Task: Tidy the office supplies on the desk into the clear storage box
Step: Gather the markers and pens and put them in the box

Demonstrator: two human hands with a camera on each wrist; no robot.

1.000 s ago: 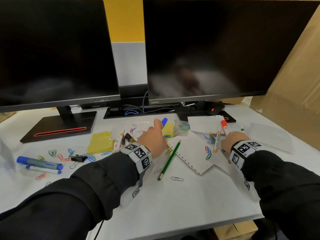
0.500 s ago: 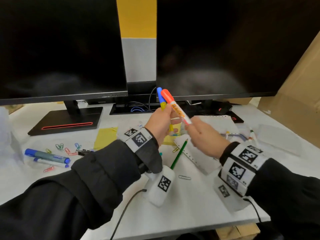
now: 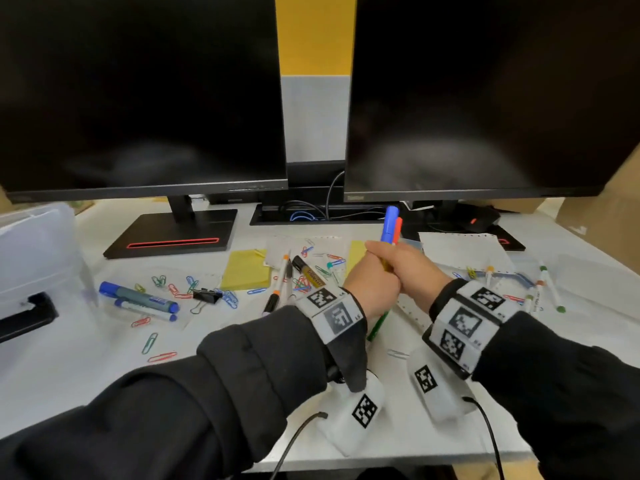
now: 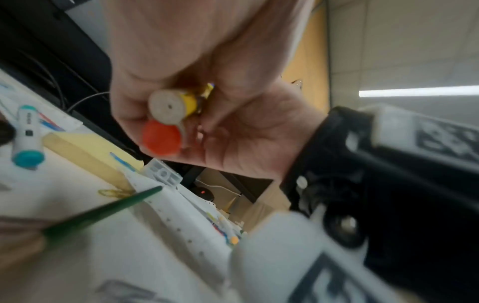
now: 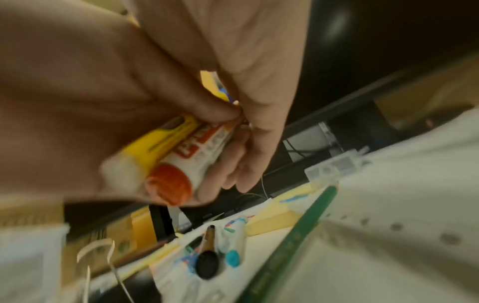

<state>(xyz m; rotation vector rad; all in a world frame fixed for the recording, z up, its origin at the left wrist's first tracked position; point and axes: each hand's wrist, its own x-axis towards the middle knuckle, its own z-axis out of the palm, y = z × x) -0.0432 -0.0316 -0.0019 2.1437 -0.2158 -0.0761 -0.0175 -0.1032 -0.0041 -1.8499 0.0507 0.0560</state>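
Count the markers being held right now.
2. A blue-capped marker and an orange-capped marker stand upright side by side, clasped where the left hand and right hand meet. The fingers could hide a third, but none shows.

Two dark monitors face me: the left monitor [image 3: 138,91] on a black stand base with a red slot [image 3: 173,233], the right monitor [image 3: 495,95] beside it. Between them I see a yellow-and-white wall [image 3: 315,81]. A cable tray [image 3: 311,214] holds looped wires behind. Cardboard [image 3: 602,216] leans at my far right.
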